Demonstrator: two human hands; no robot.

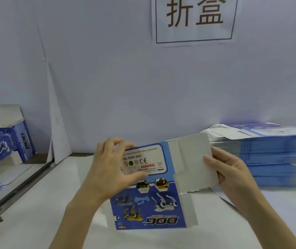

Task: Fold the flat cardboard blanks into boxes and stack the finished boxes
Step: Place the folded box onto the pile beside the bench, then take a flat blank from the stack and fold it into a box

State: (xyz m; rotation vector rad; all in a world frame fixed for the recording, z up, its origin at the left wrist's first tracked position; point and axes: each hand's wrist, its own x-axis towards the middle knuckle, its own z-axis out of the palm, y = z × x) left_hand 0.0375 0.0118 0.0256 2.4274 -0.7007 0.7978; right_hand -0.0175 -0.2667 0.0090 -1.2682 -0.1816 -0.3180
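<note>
Blank stack [269, 155] right, boxes [8, 141] left

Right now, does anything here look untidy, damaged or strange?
Yes. The finished blue cardboard boxes at the left lie tilted and jumbled, not stacked, one with open flaps. The printed blue cardboard blank held by the left hand and right hand looks undamaged.

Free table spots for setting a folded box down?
Bare tabletop left of the left hand, up to the metal rail. Crowded: stack of flat blanks at right; finished boxes far left; centre taken by the held blank.
</note>
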